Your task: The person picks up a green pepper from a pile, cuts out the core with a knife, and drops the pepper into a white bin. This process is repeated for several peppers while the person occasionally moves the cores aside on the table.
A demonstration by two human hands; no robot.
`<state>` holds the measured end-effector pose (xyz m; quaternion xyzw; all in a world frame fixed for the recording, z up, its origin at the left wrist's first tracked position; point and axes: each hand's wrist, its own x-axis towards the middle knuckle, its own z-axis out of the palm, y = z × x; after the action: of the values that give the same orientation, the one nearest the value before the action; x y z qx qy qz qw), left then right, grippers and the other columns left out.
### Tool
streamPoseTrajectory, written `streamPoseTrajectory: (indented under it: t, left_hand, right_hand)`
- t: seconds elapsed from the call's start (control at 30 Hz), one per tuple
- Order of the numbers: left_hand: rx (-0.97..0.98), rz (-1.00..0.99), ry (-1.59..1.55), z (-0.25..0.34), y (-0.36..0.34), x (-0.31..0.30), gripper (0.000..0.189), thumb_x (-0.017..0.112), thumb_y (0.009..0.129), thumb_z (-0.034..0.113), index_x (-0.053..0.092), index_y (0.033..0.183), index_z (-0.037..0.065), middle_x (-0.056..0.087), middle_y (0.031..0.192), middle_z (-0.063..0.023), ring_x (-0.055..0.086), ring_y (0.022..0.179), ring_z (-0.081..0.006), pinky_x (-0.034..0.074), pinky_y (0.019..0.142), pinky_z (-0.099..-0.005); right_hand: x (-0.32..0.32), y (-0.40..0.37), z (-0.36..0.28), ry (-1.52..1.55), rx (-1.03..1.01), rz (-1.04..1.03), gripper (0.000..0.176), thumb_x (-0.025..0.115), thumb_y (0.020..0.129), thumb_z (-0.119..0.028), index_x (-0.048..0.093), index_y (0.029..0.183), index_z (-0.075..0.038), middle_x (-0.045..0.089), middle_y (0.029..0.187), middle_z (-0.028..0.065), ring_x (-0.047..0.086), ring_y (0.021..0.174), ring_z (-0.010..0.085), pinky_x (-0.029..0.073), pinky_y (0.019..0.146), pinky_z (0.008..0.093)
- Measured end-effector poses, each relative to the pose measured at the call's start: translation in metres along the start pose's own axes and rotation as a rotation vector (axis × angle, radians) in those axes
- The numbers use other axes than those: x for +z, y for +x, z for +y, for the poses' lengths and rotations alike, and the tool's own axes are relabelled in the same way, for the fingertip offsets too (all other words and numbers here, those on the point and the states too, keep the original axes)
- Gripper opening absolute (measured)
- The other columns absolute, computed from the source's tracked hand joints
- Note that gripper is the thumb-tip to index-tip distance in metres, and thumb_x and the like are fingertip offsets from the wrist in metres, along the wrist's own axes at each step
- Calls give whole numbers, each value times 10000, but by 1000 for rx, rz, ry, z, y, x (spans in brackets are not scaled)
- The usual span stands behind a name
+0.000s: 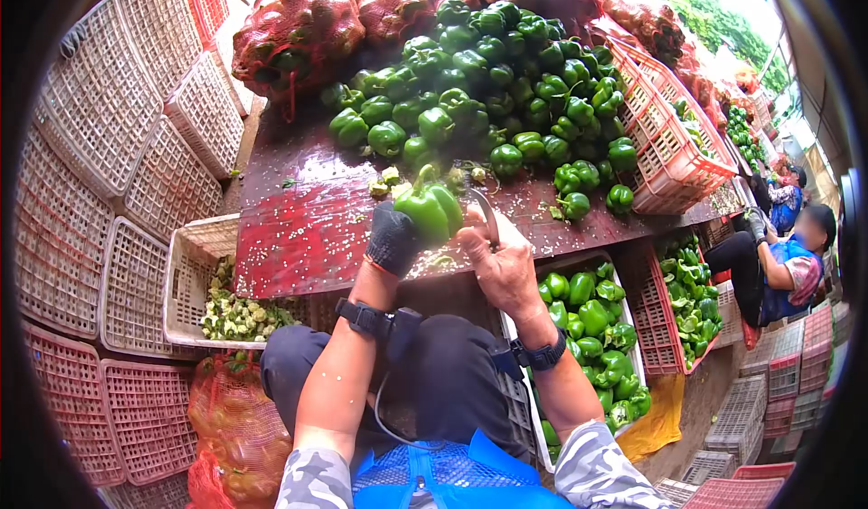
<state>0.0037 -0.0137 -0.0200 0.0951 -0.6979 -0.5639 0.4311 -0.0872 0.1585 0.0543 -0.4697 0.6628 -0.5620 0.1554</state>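
My left hand [392, 238], in a black glove, grips a green bell pepper [429, 209] over the front edge of a wet red table [298, 229]. My bare right hand [499, 260] holds a small knife [485, 212], its curved blade rising beside the pepper. A big heap of green peppers [493, 84] covers the far half of the table. Cut stem bits [384, 182] lie just behind the held pepper.
A white crate [185, 274] at my left holds pepper cores. A crate of green peppers [592, 337] stands at my right knee. Red mesh sacks [298, 30] lie at the back, empty crates [99, 147] are stacked left, and a red crate [665, 147] leans right. Another person [782, 269] sits at far right.
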Motion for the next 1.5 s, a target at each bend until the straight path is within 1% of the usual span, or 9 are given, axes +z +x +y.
streamPoseTrajectory:
  t: [0.2,0.53,0.57,0.6,0.77,0.83,0.97,1.17,1.5]
  left_hand:
    - [-58,-30,134,15,2,-2,185,716,768,146,700,938,76,677,842,-98,651,739,-272,523,652,-371]
    - [-273,-30,48,25,-1,5,186,656,829,121,704,988,37,683,837,-96,647,748,-211,507,669,-347]
    - [-261,-23,25,22,-1,6,162,662,828,121,704,967,50,677,820,-96,652,736,-221,503,646,-354]
    - [334,-88,606,8,2,0,107,666,837,122,706,925,75,684,809,-105,666,696,-247,503,606,-362]
    - [104,68,120,-5,3,-3,45,663,837,72,705,848,84,687,749,-115,676,647,-259,509,577,-333]
    - [-176,60,-318,0,3,-4,44,667,837,61,707,845,78,689,748,-115,686,665,-247,504,573,-327]
    - [201,-192,231,10,4,-5,93,712,809,128,708,878,65,708,807,-124,681,718,-312,520,633,-371]
    - [135,-272,1116,-13,-3,-11,249,694,744,173,749,969,83,726,858,-136,691,784,-330,529,672,-394]
    - [-325,185,-6,17,-3,32,432,633,728,46,681,1156,7,746,942,-114,703,836,-172,567,777,-305]
  right_hand:
    - [-2,-2,-9,-104,217,-113,612,364,1076,-492,696,900,-9,592,543,56,557,453,126,458,488,312]
    - [-4,-2,-5,-34,351,-264,654,352,1089,-448,608,718,26,554,549,104,553,432,191,481,512,363]
    - [-1,-4,0,-56,315,-275,642,354,1092,-430,609,720,27,565,556,111,559,440,201,480,510,369]
    - [1,-7,6,-78,279,-286,630,356,1095,-412,609,723,29,577,562,118,565,448,212,478,508,374]
    - [0,-28,36,-153,-49,-260,557,408,1088,-367,632,745,11,570,568,132,607,534,244,483,560,385]
    - [-10,-32,41,-54,333,-334,545,436,1077,-396,657,780,4,570,594,109,596,556,227,485,582,360]
    - [-12,-3,29,51,31,-35,625,441,1041,-539,599,1295,10,680,925,135,659,820,203,516,732,319]
    - [23,7,40,375,74,-47,620,559,1034,-375,403,1487,18,596,1361,133,554,1226,190,407,1074,321]
    - [17,19,41,-19,-90,76,601,740,881,-194,512,1397,14,605,1272,151,610,1151,231,492,991,357]
